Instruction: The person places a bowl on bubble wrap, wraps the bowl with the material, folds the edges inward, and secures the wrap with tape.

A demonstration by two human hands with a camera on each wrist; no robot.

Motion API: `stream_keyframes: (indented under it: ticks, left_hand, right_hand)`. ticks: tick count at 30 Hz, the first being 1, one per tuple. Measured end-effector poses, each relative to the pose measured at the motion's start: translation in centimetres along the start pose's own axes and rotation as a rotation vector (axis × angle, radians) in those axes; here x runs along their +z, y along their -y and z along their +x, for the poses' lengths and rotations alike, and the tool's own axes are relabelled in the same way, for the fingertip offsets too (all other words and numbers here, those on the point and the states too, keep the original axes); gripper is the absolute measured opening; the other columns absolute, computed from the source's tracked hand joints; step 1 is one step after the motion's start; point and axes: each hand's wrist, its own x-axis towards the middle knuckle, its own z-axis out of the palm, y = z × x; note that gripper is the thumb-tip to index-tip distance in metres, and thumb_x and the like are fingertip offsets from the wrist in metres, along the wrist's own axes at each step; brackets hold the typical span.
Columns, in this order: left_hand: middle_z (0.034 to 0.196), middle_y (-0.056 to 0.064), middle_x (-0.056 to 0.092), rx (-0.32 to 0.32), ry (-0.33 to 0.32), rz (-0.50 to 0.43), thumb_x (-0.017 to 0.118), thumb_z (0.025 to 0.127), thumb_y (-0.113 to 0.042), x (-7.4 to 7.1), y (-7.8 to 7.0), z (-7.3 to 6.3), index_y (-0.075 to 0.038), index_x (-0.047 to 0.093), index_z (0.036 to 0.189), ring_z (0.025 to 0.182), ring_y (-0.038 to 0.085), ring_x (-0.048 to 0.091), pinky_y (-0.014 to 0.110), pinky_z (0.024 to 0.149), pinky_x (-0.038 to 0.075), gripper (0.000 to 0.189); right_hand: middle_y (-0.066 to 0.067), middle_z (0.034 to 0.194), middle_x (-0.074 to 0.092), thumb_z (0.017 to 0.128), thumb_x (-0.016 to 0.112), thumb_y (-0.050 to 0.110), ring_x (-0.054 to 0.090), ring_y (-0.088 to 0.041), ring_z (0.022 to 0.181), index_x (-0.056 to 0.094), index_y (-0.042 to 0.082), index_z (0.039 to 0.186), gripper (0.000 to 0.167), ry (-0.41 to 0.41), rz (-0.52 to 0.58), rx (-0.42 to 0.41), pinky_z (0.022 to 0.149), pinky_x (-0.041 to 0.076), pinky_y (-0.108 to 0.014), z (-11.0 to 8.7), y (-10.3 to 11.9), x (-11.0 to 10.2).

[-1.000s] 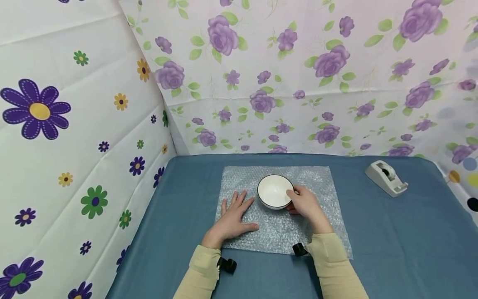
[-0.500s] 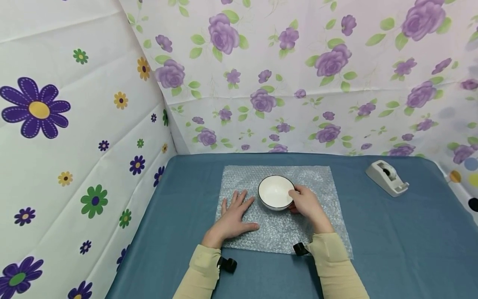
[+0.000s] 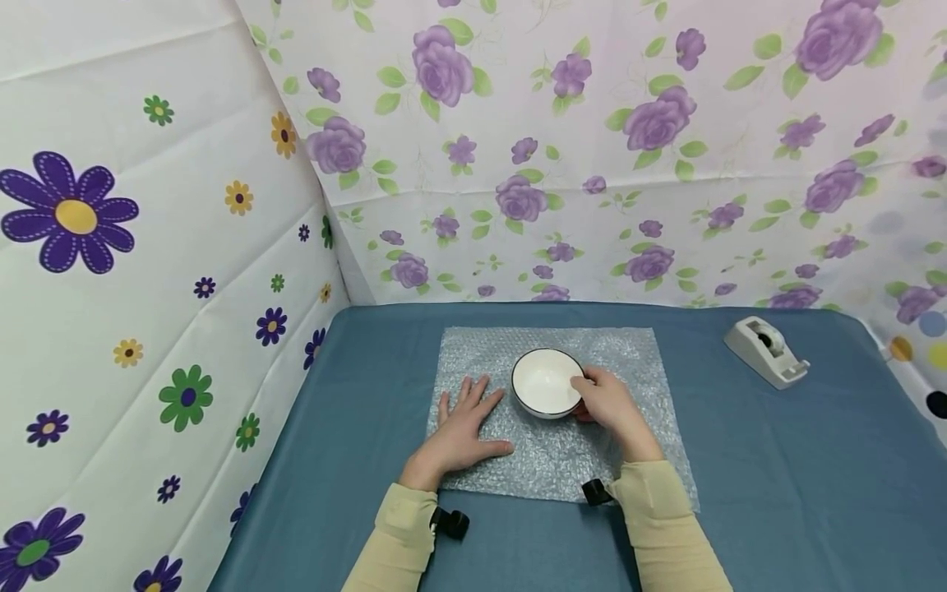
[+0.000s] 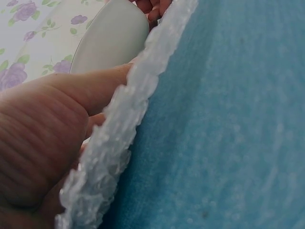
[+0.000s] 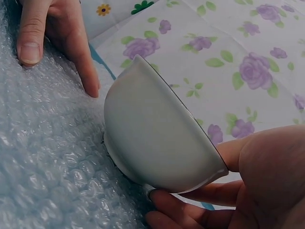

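A white bowl [image 3: 546, 383] with a thin dark rim stands upright on a sheet of bubble wrap [image 3: 562, 460]. My right hand [image 3: 610, 409] grips its right side, the thumb inside the rim and the fingers curled under the outer wall; the right wrist view shows the bowl's smooth side [image 5: 152, 129] and those fingers beneath it. My left hand [image 3: 460, 432] rests on the left part of the sheet, fingers straight and spread, apart from the bowl. In the left wrist view its thumb [image 4: 95, 88] lies along the sheet's edge [image 4: 128, 114].
On the blue tabletop [image 3: 784, 477], a white tape dispenser [image 3: 767, 352] stands at the back right, beyond the bubble wrap. Flowered cloth [image 3: 577, 238] hangs behind the table and along its left side. A black wrist device [image 3: 450, 524] sits at my left cuff.
The bowl and my right hand have shifted very slightly toward the right and front. My left hand stays in place.
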Motion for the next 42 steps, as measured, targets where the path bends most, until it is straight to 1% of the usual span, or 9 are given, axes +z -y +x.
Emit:
stream_keyframes:
  ticks: [6, 9, 19, 23, 26, 30, 34, 37, 42]
  left_hand:
    - [0.179, 0.011, 0.011, 0.003, 0.004, 0.003, 0.079, 0.095, -0.053, 0.1, 0.1, 0.0, -0.017, 0.036, 0.169, 0.164, 0.037, -0.006, 0.068, 0.124, -0.012, 0.092]
    - [0.179, 0.01, 0.01, -0.001, 0.007, 0.003, 0.079, 0.095, -0.053, 0.1, 0.1, 0.0, -0.018, 0.036, 0.169, 0.164, 0.036, -0.006, 0.068, 0.124, -0.013, 0.093]
    - [0.179, 0.013, 0.009, 0.019, 0.009, -0.005, 0.077, 0.096, -0.053, 0.0, 0.2, 0.3, -0.015, 0.035, 0.169, 0.164, 0.039, -0.006, 0.069, 0.124, -0.012, 0.093]
    - [0.179, 0.01, 0.008, 0.012, 0.014, -0.001, 0.076, 0.097, -0.055, 0.1, 0.3, 0.3, -0.017, 0.034, 0.17, 0.164, 0.036, -0.008, 0.068, 0.124, -0.013, 0.092]
    - [0.179, 0.01, 0.009, 0.007, 0.011, 0.001, 0.076, 0.096, -0.055, 0.1, 0.5, 0.2, -0.017, 0.035, 0.17, 0.164, 0.035, -0.008, 0.067, 0.124, -0.012, 0.092]
    - [0.179, 0.009, 0.009, 0.004, 0.012, 0.011, 0.076, 0.097, -0.055, 0.2, 0.5, 0.1, -0.017, 0.035, 0.17, 0.164, 0.035, -0.007, 0.067, 0.125, -0.011, 0.092]
    - [0.179, 0.01, 0.01, 0.006, 0.009, 0.016, 0.076, 0.097, -0.055, 0.3, 0.5, 0.1, -0.018, 0.035, 0.169, 0.164, 0.036, -0.006, 0.068, 0.124, -0.011, 0.091]
    - [0.179, 0.01, 0.01, 0.007, 0.01, 0.012, 0.076, 0.097, -0.055, 0.2, 0.4, 0.0, -0.017, 0.035, 0.17, 0.164, 0.037, -0.006, 0.068, 0.124, -0.011, 0.091]
    - [0.179, 0.01, 0.01, 0.01, 0.01, 0.01, 0.076, 0.097, -0.055, 0.1, 0.3, 0.0, -0.017, 0.035, 0.17, 0.164, 0.037, -0.007, 0.069, 0.124, -0.011, 0.091]
  right_hand:
    - [-0.023, 0.12, 0.068, 0.114, 0.049, 0.038, 0.072, -0.024, 0.09, 0.046, -0.003, 0.158, 0.06, 0.001, -0.022, 0.013, 0.079, 0.063, -0.04, -0.3, -0.1, -0.3]
    - [-0.024, 0.12, 0.068, 0.114, 0.048, 0.041, 0.073, -0.026, 0.091, 0.043, -0.005, 0.159, 0.064, 0.036, -0.036, -0.003, 0.079, 0.063, -0.041, -0.4, 0.2, -0.8]
    - [-0.028, 0.133, 0.068, 0.115, 0.045, 0.047, 0.073, -0.036, 0.108, 0.042, -0.003, 0.161, 0.068, 0.065, -0.142, -0.076, 0.089, 0.06, -0.05, -1.7, 0.7, -4.1]
    - [-0.024, 0.131, 0.07, 0.114, 0.046, 0.051, 0.073, -0.032, 0.106, 0.045, 0.001, 0.16, 0.068, 0.075, -0.246, -0.103, 0.091, 0.058, -0.054, -2.9, -0.1, -5.7]
    - [-0.022, 0.127, 0.071, 0.114, 0.046, 0.051, 0.073, -0.031, 0.103, 0.05, 0.001, 0.158, 0.067, 0.058, -0.361, -0.132, 0.086, 0.058, -0.054, -3.8, -1.1, -7.1]
    - [-0.032, 0.137, 0.064, 0.114, 0.044, 0.053, 0.068, -0.045, 0.114, 0.047, -0.001, 0.159, 0.07, 0.025, -0.478, -0.135, 0.083, 0.057, -0.057, -5.0, -2.6, -9.3]
    - [-0.04, 0.146, 0.053, 0.114, 0.043, 0.055, 0.059, -0.057, 0.124, 0.034, -0.005, 0.164, 0.079, 0.016, -0.532, -0.104, 0.085, 0.056, -0.061, -6.0, -4.1, -11.2]
    - [-0.038, 0.138, 0.059, 0.114, 0.044, 0.054, 0.066, -0.051, 0.114, 0.027, -0.009, 0.164, 0.082, 0.033, -0.546, -0.073, 0.082, 0.057, -0.06, -6.4, -5.0, -12.5]
    - [-0.02, 0.119, 0.073, 0.113, 0.044, 0.056, 0.073, -0.024, 0.091, 0.018, -0.01, 0.166, 0.088, 0.09, -0.483, 0.015, 0.076, 0.058, -0.05, -6.8, -6.1, -13.5]
